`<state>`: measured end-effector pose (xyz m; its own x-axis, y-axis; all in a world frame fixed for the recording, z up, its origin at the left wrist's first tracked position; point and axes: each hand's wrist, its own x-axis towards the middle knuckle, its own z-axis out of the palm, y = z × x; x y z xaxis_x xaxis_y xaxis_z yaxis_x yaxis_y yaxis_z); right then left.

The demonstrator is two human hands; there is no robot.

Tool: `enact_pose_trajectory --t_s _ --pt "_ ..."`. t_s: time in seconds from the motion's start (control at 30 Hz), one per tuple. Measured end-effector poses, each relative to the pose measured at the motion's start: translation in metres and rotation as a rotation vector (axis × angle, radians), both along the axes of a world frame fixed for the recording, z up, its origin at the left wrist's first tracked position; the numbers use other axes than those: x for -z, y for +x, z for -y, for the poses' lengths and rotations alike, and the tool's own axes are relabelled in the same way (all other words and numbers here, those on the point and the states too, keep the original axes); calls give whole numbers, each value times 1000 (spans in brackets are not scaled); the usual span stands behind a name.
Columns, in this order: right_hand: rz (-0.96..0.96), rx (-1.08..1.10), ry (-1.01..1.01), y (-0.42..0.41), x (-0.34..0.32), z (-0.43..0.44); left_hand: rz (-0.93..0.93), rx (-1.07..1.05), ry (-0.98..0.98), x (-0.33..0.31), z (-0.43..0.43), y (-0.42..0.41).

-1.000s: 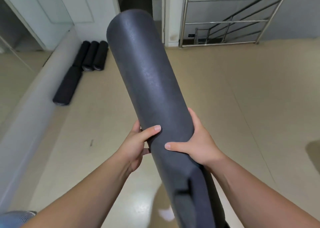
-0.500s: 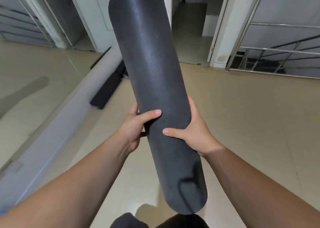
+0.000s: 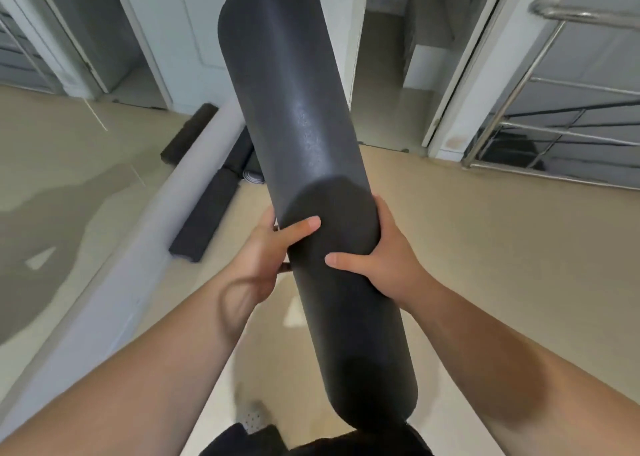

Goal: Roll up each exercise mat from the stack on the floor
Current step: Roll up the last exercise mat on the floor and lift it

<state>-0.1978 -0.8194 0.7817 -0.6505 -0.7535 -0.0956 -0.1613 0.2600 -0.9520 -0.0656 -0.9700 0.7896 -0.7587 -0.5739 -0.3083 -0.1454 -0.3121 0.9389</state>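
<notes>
Forearms rise from the bottom of the view to a two-handed hold: the left hand (image 3: 266, 255) and right hand (image 3: 388, 261) each wrap the rolled mat (image 3: 301, 116) from opposite sides, thumbs laid across its near face and fingers curled out of sight behind. The roll is in the air, clear of the floor (image 3: 502, 248). Its near end hangs low by some dark fabric (image 3: 311, 445) at the frame's edge and its far end tilts up and away. Rolling looks finished for this one, so the step in hand is probably carrying it to the stored rolls (image 3: 204, 220). To do that well, both palms should squeeze evenly so the outer flap cannot spring loose. Since the grip sits below the middle, the long upper part may want to tip. Sliding one hand higher, or lowering the far end before setting down, would steady it. The stored rolls lie against a low grey ledge (image 3: 114, 300) on the left, so the new roll should go down parallel and touching them, not across. Open floor spreads to the right. Farther off, a metal railing (image 3: 540, 75) guards a stairwell and a doorway (image 3: 377, 68) stands ahead, both to be kept clear of the roll's swinging top.
</notes>
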Motion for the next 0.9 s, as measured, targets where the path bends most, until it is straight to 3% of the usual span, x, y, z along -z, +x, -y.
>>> enact_pose_trajectory --t_s 0.23,0.47,0.67,0.9 --pt "14 74 57 -31 14 169 103 -28 111 9 178 -47" --pt "21 73 73 -134 76 346 175 -102 151 70 351 -152" --pt "32 76 184 -216 186 501 258 -153 194 188 502 -233" --pt "89 130 345 -240 376 617 346 -93 309 388 623 -273"
